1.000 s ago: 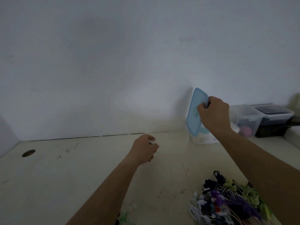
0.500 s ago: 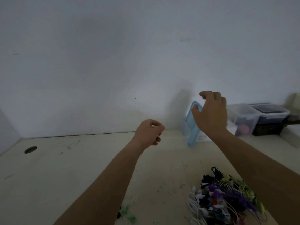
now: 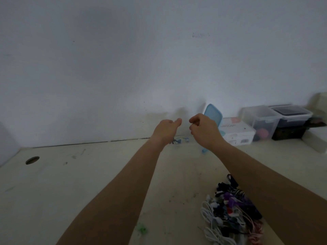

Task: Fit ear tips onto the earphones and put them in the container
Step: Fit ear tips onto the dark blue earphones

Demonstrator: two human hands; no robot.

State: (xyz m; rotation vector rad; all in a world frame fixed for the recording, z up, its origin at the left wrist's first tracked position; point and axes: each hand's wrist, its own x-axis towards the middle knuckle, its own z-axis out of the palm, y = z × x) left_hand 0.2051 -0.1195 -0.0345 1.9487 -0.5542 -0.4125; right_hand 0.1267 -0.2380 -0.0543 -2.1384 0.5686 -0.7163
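Hovering over the back of the desk [image 3: 88, 183] in the head view, the left hand [image 3: 167, 129] and right hand [image 3: 203, 131] are close together but not touching. The left thumb points out and its fingers are hidden, so its grip cannot be told. The right fingers are curled inward; whether they pinch anything cannot be told. A small blue earphone [image 3: 177, 140] shows just below the left hand. The blue lid [image 3: 213, 114] leans on the wall beside the white container [image 3: 237, 133]. The pile of earphones [image 3: 231, 209] lies near the right forearm, and green ear tips [image 3: 141, 229] lie at the front edge.
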